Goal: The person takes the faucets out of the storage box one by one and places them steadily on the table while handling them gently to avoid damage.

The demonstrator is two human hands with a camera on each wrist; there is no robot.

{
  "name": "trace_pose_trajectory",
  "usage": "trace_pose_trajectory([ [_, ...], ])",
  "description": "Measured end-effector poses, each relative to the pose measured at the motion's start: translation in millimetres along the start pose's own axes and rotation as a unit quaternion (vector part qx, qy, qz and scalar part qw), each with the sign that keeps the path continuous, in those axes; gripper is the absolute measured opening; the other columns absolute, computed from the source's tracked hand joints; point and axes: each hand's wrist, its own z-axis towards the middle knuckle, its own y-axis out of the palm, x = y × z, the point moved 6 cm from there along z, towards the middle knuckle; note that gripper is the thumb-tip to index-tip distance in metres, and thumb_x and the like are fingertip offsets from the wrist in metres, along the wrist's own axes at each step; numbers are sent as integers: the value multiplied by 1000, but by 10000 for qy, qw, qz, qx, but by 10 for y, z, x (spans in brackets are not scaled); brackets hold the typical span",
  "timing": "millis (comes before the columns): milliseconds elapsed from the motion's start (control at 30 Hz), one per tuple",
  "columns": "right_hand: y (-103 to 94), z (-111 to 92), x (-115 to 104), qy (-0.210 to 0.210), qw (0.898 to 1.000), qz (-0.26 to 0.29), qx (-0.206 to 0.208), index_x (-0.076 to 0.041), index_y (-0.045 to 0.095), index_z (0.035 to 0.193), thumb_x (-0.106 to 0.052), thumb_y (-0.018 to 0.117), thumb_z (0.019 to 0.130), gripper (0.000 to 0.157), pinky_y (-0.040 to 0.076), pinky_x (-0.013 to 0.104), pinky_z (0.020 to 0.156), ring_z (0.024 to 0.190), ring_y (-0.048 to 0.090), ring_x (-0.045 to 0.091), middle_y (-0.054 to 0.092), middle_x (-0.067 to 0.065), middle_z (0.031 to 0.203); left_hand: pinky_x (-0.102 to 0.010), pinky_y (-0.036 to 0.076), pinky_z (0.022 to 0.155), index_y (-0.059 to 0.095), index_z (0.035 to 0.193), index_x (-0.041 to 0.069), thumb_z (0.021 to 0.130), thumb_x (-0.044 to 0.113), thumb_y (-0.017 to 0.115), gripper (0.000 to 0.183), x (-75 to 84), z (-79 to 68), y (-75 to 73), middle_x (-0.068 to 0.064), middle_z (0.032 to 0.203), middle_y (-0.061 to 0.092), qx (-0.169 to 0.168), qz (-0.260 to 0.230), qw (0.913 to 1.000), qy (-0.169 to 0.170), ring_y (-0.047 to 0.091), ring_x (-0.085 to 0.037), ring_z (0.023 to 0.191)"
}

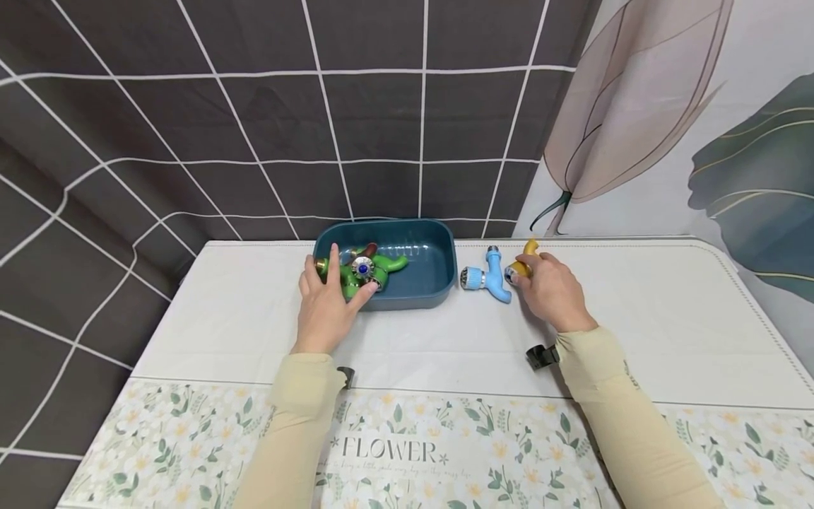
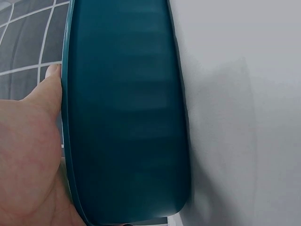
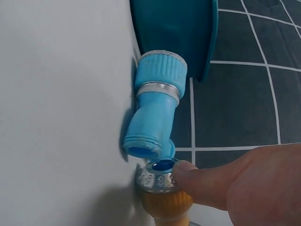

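A dark teal plastic basin (image 1: 415,302) stands by the wall, with green faucets (image 1: 389,264) heaped in its left end; one knob has a blue centre. My left hand (image 1: 326,311) lies over that end, fingers spread and fairly straight, touching the rim or the faucets; the exact contact is hidden. To the right of the basin, a light blue faucet (image 1: 494,276) lies on the table. My right hand (image 1: 555,291) pinches a yellow faucet (image 3: 165,202) by its silver-ringed end, thumb on the ring. It lies close beside the blue one at the table surface.
A white table cover (image 1: 407,353) with a printed flower border spans the table. Dark tiled cloth (image 1: 375,113) hangs right behind the basin and along the left side. Leaf-patterned cloth (image 1: 642,113) hangs at the back right. Black camera mounts (image 1: 542,357) sit under the wrists.
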Motion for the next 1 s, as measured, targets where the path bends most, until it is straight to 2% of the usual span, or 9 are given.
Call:
trace_pose_trajectory([
  [567,42,46,10,151,9997,-120,-173,4,50,143,-18,53,103,46,41,63,100,122,48,56,42,38,141,-59,40,105,4,164,21,95,64,56,96,13,18,-4,-29,163,-5,18,4,10000,22,3,-45,150],
  [800,65,63,45,221,9995,-41,-222,2,47,147,-21,51,105,48,33,64,107,132,38,58,34,41,148,-59,37,107,4,164,21,95,63,57,97,8,18,-6,-29,163,-5,30,-14,10000,47,3,-46,150],
  [1000,67,62,64,202,9996,33,-184,2,47,147,-21,49,105,48,31,65,108,135,35,58,35,41,147,-59,39,106,5,164,21,94,63,57,97,10,9,-6,-29,163,-4,44,-12,10000,30,4,-46,150],
])
